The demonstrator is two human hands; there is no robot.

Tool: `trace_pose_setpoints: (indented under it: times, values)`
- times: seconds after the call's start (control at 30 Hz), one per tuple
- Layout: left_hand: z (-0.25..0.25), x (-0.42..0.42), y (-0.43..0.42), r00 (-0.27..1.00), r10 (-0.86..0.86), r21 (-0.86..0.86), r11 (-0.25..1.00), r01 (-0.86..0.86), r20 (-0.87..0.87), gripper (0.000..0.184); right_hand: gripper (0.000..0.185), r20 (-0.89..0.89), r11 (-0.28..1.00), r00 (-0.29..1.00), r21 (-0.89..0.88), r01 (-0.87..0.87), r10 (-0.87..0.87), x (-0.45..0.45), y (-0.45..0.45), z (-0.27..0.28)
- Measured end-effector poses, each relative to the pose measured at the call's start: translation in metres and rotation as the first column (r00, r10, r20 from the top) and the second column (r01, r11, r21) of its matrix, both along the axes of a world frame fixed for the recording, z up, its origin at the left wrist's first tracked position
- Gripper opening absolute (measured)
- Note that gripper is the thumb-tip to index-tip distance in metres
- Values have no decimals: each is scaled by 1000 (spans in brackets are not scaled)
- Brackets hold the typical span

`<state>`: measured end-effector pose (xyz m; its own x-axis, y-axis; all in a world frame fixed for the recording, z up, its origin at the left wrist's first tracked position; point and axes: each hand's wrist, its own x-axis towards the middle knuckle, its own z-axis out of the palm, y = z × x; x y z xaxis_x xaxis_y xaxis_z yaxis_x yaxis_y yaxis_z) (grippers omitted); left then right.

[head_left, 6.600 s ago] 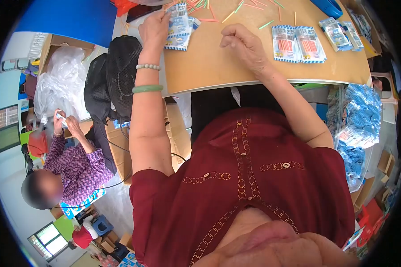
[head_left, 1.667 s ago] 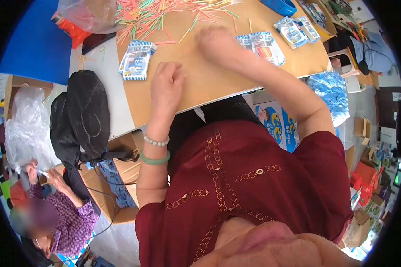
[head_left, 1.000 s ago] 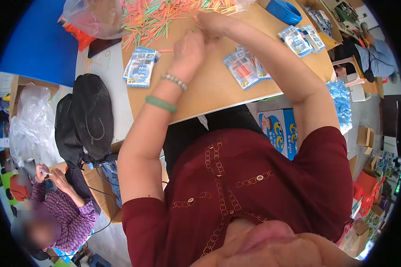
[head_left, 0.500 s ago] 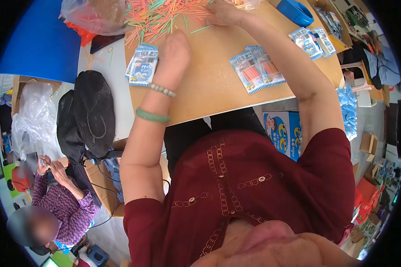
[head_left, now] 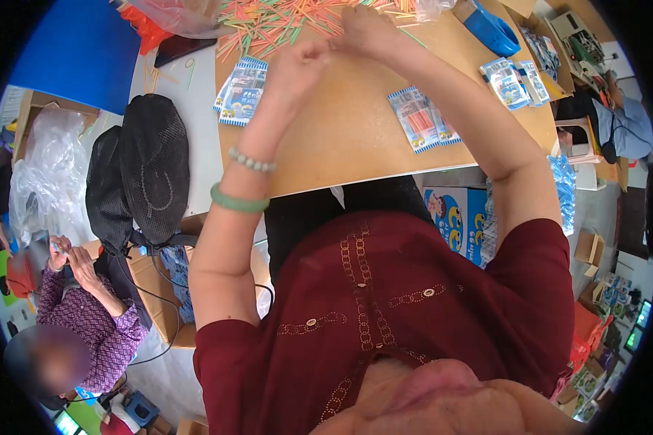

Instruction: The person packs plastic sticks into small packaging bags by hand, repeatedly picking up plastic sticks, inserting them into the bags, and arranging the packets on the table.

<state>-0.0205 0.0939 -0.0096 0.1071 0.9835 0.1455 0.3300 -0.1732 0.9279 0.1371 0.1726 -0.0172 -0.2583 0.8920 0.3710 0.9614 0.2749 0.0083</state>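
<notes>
- Left hand (head_left: 297, 71): close to 12 o'clock over the table (head_left: 334, 145), fingers curled in. I cannot tell whether it pinches anything. A beaded bracelet (head_left: 252, 160) and a green bangle (head_left: 238, 203) circle that arm.
- Right hand (head_left: 370, 32): between 12 and 1 o'clock, back upward, at the near edge of the loose sticks (head_left: 279, 22). Its fingertips are partly hidden, so I cannot tell whether it grips one. Its thumb side is just beside the left hand's curled fingers; whether they touch is unclear.
- The sticks, pink, green and orange, lie in a jumbled heap at 12 o'clock, along the top edge of the view.
- Left packets (head_left: 241, 93): blue and white, overlapping, at 11 o'clock, near the left hand.
- Middle packets (head_left: 416, 122): between 1 and 2 o'clock, partly behind the right forearm, with pinkish sticks showing in one.
- Far packets (head_left: 510, 81): at 2 o'clock, below a blue plastic holder (head_left: 492, 32).
- A black phone (head_left: 185, 48) lies at 11 o'clock; a black mesh bag (head_left: 156, 170) sits between 9 and 10.
- A co-worker in a purple sleeve (head_left: 123, 333) is at 8 o'clock, hands raised together.
</notes>
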Motion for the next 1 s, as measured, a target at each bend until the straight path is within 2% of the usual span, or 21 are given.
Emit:
trace_pose_setpoints:
  times: [0.03, 0.07, 0.13, 0.27, 0.3, 0.4, 0.67, 0.83, 0.87, 0.9, 0.93, 0.97, 1.0]
  values:
    - [2, -4, -13, 999, -37, -28, 999, 38, 29, 24, 28, -1, 1000, 1000, 1, -3, 3, 1, 5, -8]
    - [5, -7, -28, 999, -32, -26, 999, 33, 27, 24, 28, 32, 997, 997, -43, -70, 71, 0, 28, -16]
    - [14, -13, -55, 997, -75, -127, 989, 77, 23, 23, 30, 89, 972, 974, -133, -194, 206, 13, 75, -33]
    - [-6, -25, -90, 999, -31, -136, 990, 32, 8, 18, 35, 181, 848, 860, -352, -397, 478, 44, 161, -65]
    - [-11, -26, -93, 1000, -25, -138, 990, 27, 15, 18, 35, 185, 845, 856, -356, -399, 483, 49, 168, -67]
    - [-25, -25, -104, 994, 24, 7, 1000, -25, 109, 12, 31, 270, 855, 828, -332, -399, 491, 57, 179, -68]
    - [-32, -26, -106, 979, 98, 137, 983, -124, 180, 6, 23, 491, 895, 751, -178, -410, 441, 65, 190, -65]
    - [-35, -25, -106, 965, 103, 130, 982, -137, 241, 5, 20, 613, 905, 695, -81, -417, 375, 58, 177, -48]
    - [-34, -25, -106, 967, 105, 133, 981, -138, 234, 4, 19, -26, 923, 941, -187, -336, 337, 50, 161, -38]
    - [-33, -26, -106, 969, 103, 135, 982, -135, 223, 4, 19, -636, 893, 769, -310, -326, 60, 38, 134, -22]
    - [-32, -26, -106, 972, 101, 139, 981, -132, 211, 3, 18, -916, 832, 254, -391, -394, -310, 28, 111, -10]
    - [-32, -27, -104, 974, 92, 143, 982, -123, 208, 3, 18, -918, 837, 248, -386, -388, -308, 24, 95, -1]
    - [-33, -28, -104, 976, 88, 144, 982, -119, 201, 5, 18, -981, 721, 110, -191, -666, -158, 20, 80, 3]
